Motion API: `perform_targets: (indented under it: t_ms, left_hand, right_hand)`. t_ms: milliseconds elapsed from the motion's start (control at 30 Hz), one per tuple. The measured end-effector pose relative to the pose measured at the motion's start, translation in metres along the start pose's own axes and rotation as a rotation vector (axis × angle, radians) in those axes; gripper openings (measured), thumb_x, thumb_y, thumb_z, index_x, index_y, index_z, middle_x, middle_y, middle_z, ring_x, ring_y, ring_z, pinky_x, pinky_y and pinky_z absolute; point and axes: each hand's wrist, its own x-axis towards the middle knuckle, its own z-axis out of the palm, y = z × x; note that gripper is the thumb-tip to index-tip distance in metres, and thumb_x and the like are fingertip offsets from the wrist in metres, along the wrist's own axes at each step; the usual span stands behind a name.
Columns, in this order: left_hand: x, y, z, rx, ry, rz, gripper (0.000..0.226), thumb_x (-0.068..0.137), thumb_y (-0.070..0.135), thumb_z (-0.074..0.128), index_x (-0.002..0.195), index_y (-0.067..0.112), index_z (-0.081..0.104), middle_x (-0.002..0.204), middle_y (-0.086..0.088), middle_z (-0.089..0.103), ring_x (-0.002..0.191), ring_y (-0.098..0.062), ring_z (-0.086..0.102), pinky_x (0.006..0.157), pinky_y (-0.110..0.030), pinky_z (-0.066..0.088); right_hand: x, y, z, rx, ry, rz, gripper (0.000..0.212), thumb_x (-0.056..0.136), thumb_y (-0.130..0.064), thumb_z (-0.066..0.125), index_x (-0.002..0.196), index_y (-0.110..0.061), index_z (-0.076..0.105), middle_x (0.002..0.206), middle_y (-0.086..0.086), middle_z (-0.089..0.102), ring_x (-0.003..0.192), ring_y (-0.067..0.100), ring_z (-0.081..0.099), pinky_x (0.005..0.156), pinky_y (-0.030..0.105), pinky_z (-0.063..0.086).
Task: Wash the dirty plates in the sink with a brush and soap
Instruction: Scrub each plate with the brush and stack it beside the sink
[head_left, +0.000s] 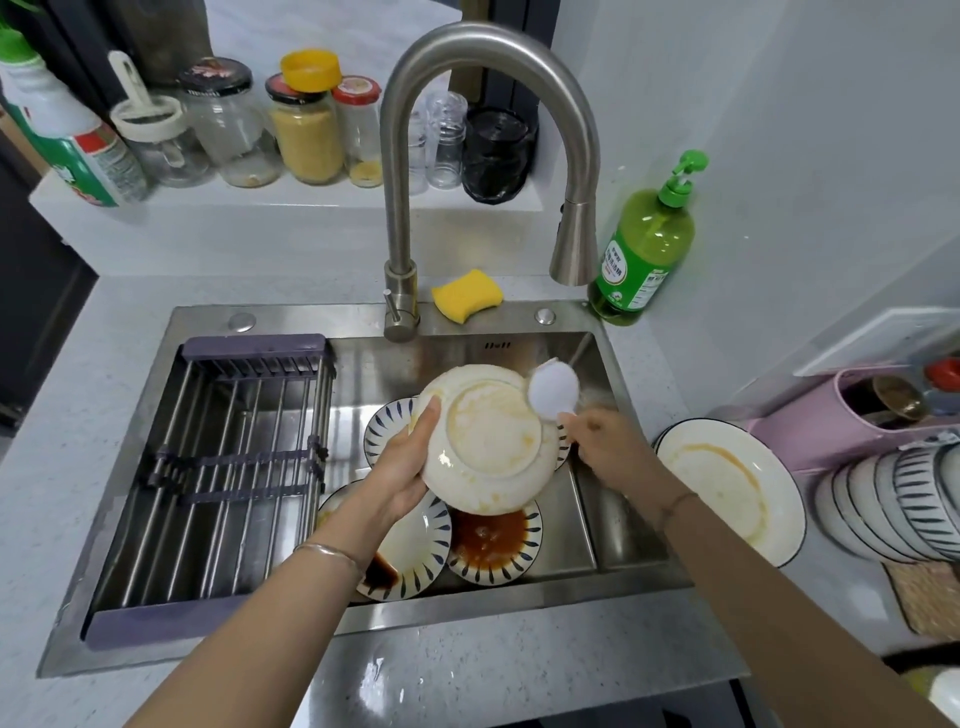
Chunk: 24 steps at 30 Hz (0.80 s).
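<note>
My left hand (402, 467) grips a white plate (488, 441) by its left rim, tilted over the steel sink (597, 525), its yellow-stained underside facing me. My right hand (605, 441) holds a white round-headed brush (553, 387), whose head touches the plate's upper right rim. Below lie striped plates: one smeared with brown sauce (491, 540), one with a dark stain (410, 556), one further back (387, 434). The green soap bottle (641, 249) stands at the sink's back right corner.
A grey drying rack (223, 467) fills the sink's left half. The curved tap (483, 171) arches above, with a yellow sponge (466, 295) beside its base. On the right counter rest a stained white plate (727, 488), stacked bowls (893, 504) and a pink holder (852, 415). Jars line the back shelf.
</note>
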Motion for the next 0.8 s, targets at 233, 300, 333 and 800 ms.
perform_targets:
  t_ms: [233, 300, 333, 800]
  left_hand:
    - [0.0, -0.004, 0.023, 0.099, -0.134, -0.026, 0.064, 0.092, 0.066, 0.034, 0.138, 0.026, 0.051, 0.131, -0.002, 0.064, 0.122, -0.021, 0.059, 0.106, -0.045, 0.045]
    - [-0.001, -0.008, 0.034, 0.142, -0.145, -0.055, 0.071, 0.085, 0.072, 0.032, 0.136, 0.027, 0.053, 0.129, -0.002, 0.065, 0.121, -0.02, 0.06, 0.104, -0.042, 0.046]
    - [-0.001, -0.01, 0.041, 0.155, -0.159, -0.064, 0.073, 0.083, 0.073, 0.031, 0.134, 0.027, 0.055, 0.128, -0.003, 0.065, 0.12, -0.021, 0.06, 0.103, -0.042, 0.047]
    - [0.005, 0.002, 0.137, 0.133, -0.408, -0.409, 0.03, 0.099, 0.006, 0.038, 0.103, -0.007, 0.064, 0.103, -0.03, 0.067, 0.085, -0.042, 0.07, 0.077, -0.045, 0.056]
  right_hand:
    - [-0.024, 0.014, -0.005, 0.785, -0.045, 0.444, 0.049, 0.084, -0.058, 0.059, 0.101, -0.012, 0.063, 0.063, 0.002, 0.055, 0.035, 0.004, 0.028, 0.033, 0.016, 0.025]
    - [-0.026, 0.015, -0.008, 0.847, -0.066, 0.491, 0.055, 0.081, -0.066, 0.055, 0.1, -0.014, 0.061, 0.06, 0.001, 0.058, 0.034, 0.003, 0.025, 0.032, 0.016, 0.023]
    - [-0.029, 0.015, -0.012, 0.869, -0.054, 0.501, 0.058, 0.081, -0.068, 0.053, 0.103, -0.015, 0.06, 0.057, 0.001, 0.058, 0.033, 0.004, 0.024, 0.032, 0.015, 0.022]
    - [-0.065, 0.047, -0.114, 0.617, 0.263, 0.328, 0.053, 0.088, -0.061, 0.049, 0.086, -0.01, 0.059, 0.053, 0.011, 0.06, 0.028, 0.011, 0.026, 0.033, 0.015, 0.022]
